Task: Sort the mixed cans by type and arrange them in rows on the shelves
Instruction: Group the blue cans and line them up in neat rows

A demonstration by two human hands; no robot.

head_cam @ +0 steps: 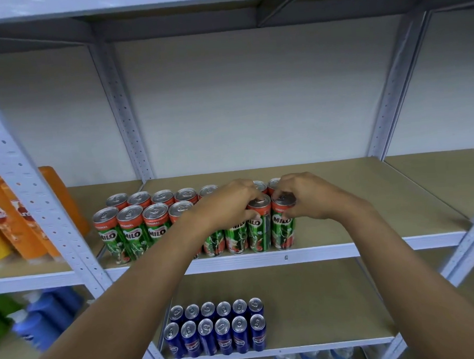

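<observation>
Middle shelf [330, 250]: Milo cans [131, 234] in two rows, upright, tops up, labels "MILO", "ORIGINAL" facing near; count partly hidden by the hands. Left hand [226, 204] grips one near-row can [259, 227]; right hand [305, 197] grips the rightmost can [282, 226]. Lower shelf [321, 345]: twelve blue cans [216, 328], two rows of six, upright.

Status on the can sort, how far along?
Looks nearly done. Blue cans stand in two rows on the lower shelf. Milo cans fill two rows above. In hand: left hand and right hand each grip a front-row end can. No loose cans visible; only final alignment seems left.
</observation>
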